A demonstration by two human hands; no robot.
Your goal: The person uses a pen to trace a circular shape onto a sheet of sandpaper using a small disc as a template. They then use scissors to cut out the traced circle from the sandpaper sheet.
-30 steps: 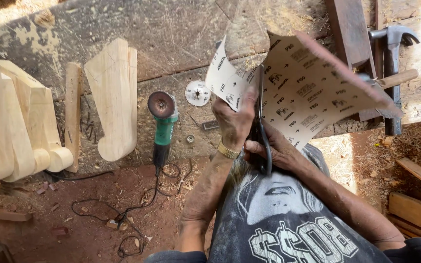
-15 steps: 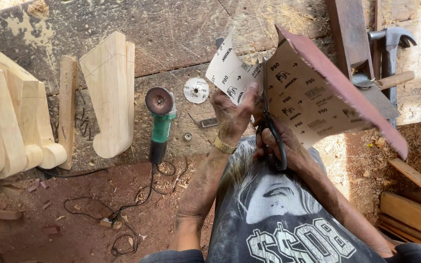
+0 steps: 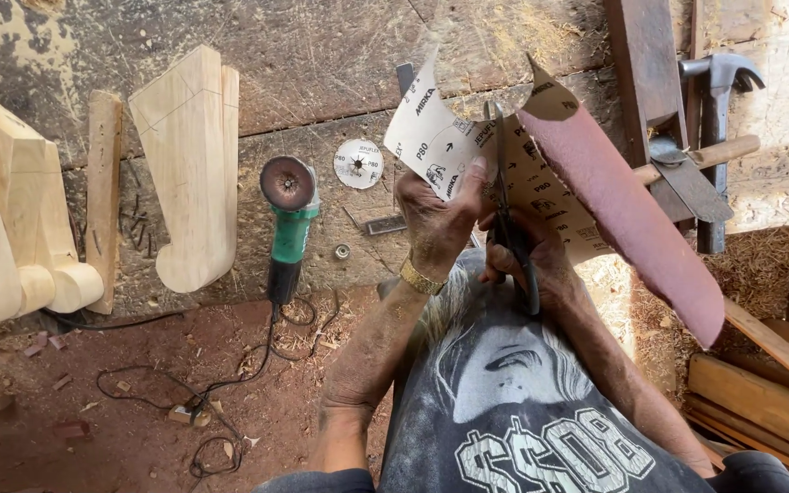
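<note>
My left hand pinches the white backing of a sandpaper sheet held up over the workbench. The sheet's right part curls over and shows its reddish grit side. My right hand grips dark scissors whose blades run up into the sheet along a cut between the two parts. A gold watch band sits on my left wrist.
A green angle grinder lies on the sawdusty bench, its cord trailing onto red dirt. A round white sanding disc lies beside it. Carved pale wood pieces lie left. A hammer and a dark plank are at right.
The scissors have cut further up into the sheet. The right part has folded down and over, showing its reddish grit side. Both hands stay near the same place.
</note>
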